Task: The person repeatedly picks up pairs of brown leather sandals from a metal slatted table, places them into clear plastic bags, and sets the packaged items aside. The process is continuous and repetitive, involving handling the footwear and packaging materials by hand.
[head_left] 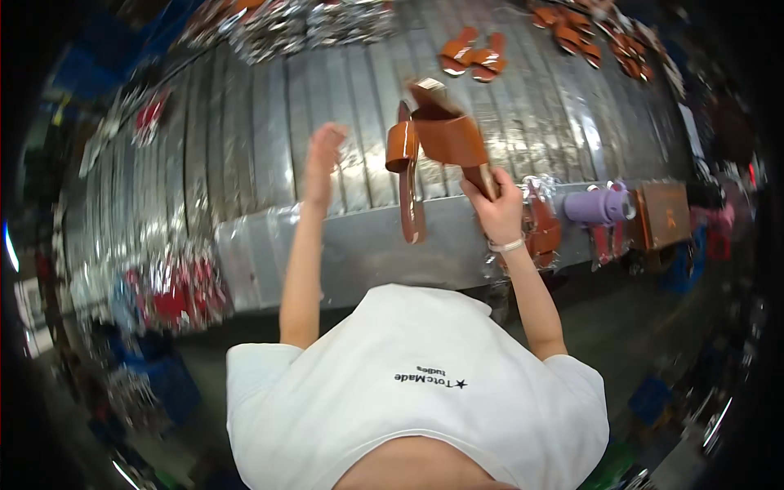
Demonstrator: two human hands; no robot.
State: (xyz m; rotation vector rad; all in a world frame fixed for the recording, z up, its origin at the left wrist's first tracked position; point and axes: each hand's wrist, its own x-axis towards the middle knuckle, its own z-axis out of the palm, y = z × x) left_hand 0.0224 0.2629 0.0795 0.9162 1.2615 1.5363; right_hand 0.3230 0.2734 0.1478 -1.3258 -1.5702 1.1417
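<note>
My right hand (pixel 498 206) grips a brown slide sandal (pixel 451 139) by its heel end, and the sandal is raised with its wide strap facing me. Just left of it is a second brown slide sandal (pixel 413 200), its toe end pointing away from me. Whether it rests on the surface or touches the held sandal I cannot tell. My left hand (pixel 325 155) is over the slatted metal surface, apart from both sandals. It is blurred, its fingers look loosely spread, and nothing shows in it.
A brown sandal pair (pixel 474 55) lies on the slatted surface (pixel 245 122), with several more sandals (pixel 576 37) far right. Wrapped red items (pixel 184 286) pile up at near left. To my right are a bagged sandal (pixel 541 229), a purple tumbler (pixel 596 204) and a brown box (pixel 663 214).
</note>
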